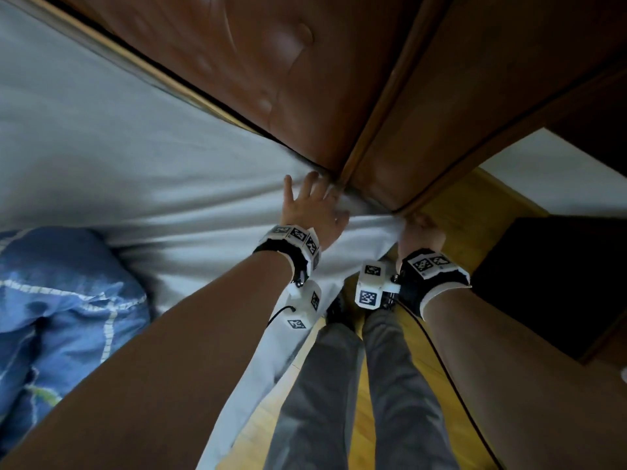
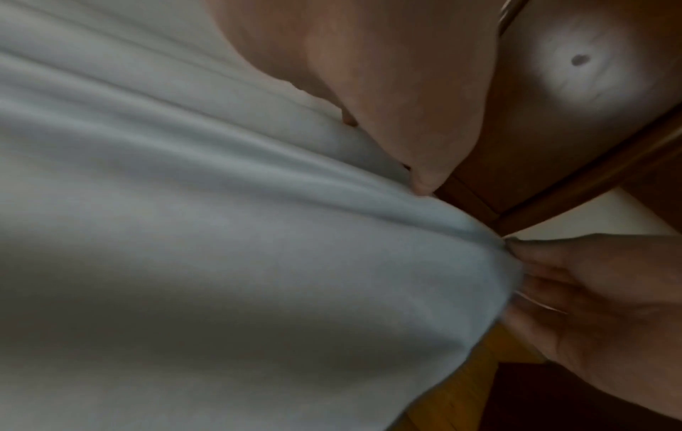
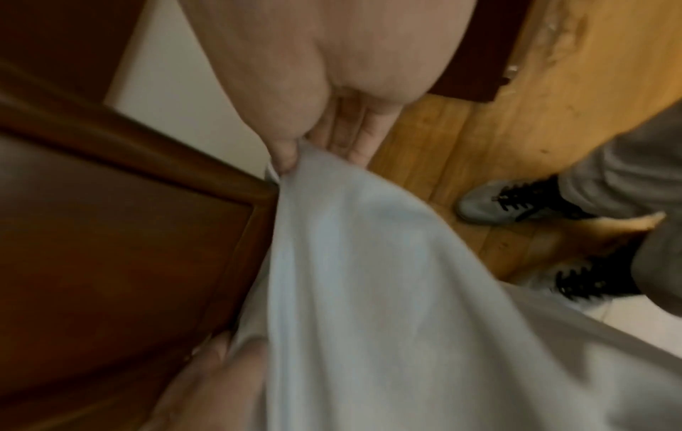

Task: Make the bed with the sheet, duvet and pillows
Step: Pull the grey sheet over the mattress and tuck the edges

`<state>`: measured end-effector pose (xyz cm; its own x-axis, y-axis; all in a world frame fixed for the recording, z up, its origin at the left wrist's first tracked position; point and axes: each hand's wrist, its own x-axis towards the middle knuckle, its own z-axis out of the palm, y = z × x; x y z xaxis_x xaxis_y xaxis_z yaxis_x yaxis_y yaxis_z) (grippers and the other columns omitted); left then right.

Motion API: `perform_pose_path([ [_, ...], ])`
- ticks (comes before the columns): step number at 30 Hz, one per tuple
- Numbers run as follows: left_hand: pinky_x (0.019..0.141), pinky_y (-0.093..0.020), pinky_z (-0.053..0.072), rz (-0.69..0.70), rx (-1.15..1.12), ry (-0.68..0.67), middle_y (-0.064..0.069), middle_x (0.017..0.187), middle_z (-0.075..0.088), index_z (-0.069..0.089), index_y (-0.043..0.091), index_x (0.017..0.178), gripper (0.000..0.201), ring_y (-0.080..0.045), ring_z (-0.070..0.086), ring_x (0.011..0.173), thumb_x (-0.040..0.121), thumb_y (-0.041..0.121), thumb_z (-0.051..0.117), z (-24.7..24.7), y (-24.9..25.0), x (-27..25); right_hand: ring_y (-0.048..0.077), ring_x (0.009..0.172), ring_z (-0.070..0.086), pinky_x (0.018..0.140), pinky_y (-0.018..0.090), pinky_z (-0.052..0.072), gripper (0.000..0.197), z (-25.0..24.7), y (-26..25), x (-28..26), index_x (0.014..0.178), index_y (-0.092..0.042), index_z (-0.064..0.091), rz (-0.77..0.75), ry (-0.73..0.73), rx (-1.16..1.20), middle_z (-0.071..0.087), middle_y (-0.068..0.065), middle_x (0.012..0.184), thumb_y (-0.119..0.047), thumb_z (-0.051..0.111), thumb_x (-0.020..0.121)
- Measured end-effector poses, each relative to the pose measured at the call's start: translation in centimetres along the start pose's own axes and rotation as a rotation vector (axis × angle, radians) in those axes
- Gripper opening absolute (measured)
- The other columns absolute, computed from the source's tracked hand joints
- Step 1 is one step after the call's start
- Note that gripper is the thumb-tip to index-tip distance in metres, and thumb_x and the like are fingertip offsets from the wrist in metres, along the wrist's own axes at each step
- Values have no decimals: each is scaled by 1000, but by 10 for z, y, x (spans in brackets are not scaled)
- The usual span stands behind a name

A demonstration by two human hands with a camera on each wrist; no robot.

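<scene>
A pale grey-white sheet point(image 1: 142, 164) covers the mattress up to the brown padded headboard point(image 1: 271, 62). My left hand point(image 1: 314, 206) lies flat with spread fingers on the sheet at the bed's near corner, pressing it down beside the headboard. My right hand point(image 1: 420, 228) pinches the sheet's corner point(image 3: 295, 166) between thumb and fingers at the headboard's edge, pulling it taut over the mattress side. In the left wrist view my left thumb point(image 2: 424, 180) touches the sheet point(image 2: 221, 233) and my right hand point(image 2: 590, 291) holds its edge. A blue patterned duvet point(image 1: 61, 317) lies bunched at the left.
A dark bedside cabinet point(image 1: 559, 283) stands at the right on the wooden floor point(image 1: 475, 212). My legs in grey trousers point(image 1: 339, 385) and laced shoes point(image 3: 516, 204) stand close against the bed's side. A white wall strip point(image 1: 559, 171) shows behind the headboard.
</scene>
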<state>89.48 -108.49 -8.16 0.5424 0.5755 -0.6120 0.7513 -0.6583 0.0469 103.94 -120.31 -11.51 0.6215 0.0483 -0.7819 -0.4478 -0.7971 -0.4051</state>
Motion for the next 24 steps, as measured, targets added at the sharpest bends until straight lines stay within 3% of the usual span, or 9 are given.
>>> perform_pose_path([
  [3, 113, -62, -9, -59, 88, 1, 3, 157, 24, 28, 29, 149, 66, -26, 9, 148, 93, 60, 11, -9, 3, 9, 22, 90, 56, 78, 27, 40, 33, 11, 0, -1, 124, -5, 60, -14, -78, -65, 66, 7, 110, -18, 60, 93],
  [6, 114, -61, -8, -126, 74, -24, 2, 156, 27, 32, 26, 148, 63, -28, 8, 148, 96, 56, 11, -16, 2, 15, 31, 98, 60, 79, 32, 42, 43, 12, 10, -13, 124, -6, 60, 15, -190, -208, 65, 10, 112, -36, 58, 94],
  [9, 115, -52, 20, -195, -117, 200, -4, 142, 44, 47, 18, 134, 49, -26, 30, 139, 95, 45, 35, -20, -11, 6, 29, 95, 65, 79, 37, 54, 48, 13, 16, -17, 121, -9, 62, 15, -189, -234, 69, 9, 109, -45, 59, 90],
  [11, 99, -47, 43, -345, -270, 336, -6, 128, 50, 51, 17, 124, 38, -28, 47, 121, 92, 37, 47, -17, -29, -8, 23, 83, 60, 71, 31, 49, 37, 14, 10, -22, 97, -9, 64, -77, -180, -390, 66, 9, 95, -45, 53, 93],
  [13, 87, -45, 50, -584, -480, 217, -10, 123, 50, 48, 11, 124, 42, -32, 55, 110, 94, 41, 48, -10, -54, -23, 19, 81, 51, 73, 30, 40, 35, 20, 2, -35, 71, -20, 53, -172, -226, -502, 58, 6, 87, -42, 46, 96],
  [15, 89, -44, 47, -757, -589, 12, -15, 126, 52, 46, 6, 128, 55, -36, 57, 111, 95, 50, 43, 0, -80, -33, 20, 72, 54, 74, 36, 44, 35, 36, -8, -57, 62, -23, 54, -213, -371, -474, 64, -2, 73, -42, 51, 91],
  [17, 92, -43, 45, -803, -621, -30, -17, 126, 54, 45, 3, 129, 59, -37, 56, 113, 94, 51, 42, 4, -101, -38, 17, 57, 55, 68, 35, 49, 31, 55, -18, -79, 64, -19, 62, -252, -469, -408, 68, -4, 63, -38, 58, 87],
  [21, 80, -38, 45, -941, -736, 16, -14, 119, 58, 48, 7, 121, 49, -34, 59, 100, 92, 47, 43, -17, -137, -38, 10, 49, 52, 37, 13, 37, 23, 98, -58, -112, 96, -9, 65, -346, -542, -442, 71, 2, 82, -31, 60, 93],
  [24, 84, -41, 49, -1038, -873, 60, -16, 119, 61, 51, 6, 118, 51, -36, 61, 99, 92, 48, 41, -30, -180, -35, 15, 63, 63, 53, 20, 51, 21, 140, -91, -122, 98, -18, 63, -487, -565, -565, 73, 2, 94, -37, 60, 91],
])
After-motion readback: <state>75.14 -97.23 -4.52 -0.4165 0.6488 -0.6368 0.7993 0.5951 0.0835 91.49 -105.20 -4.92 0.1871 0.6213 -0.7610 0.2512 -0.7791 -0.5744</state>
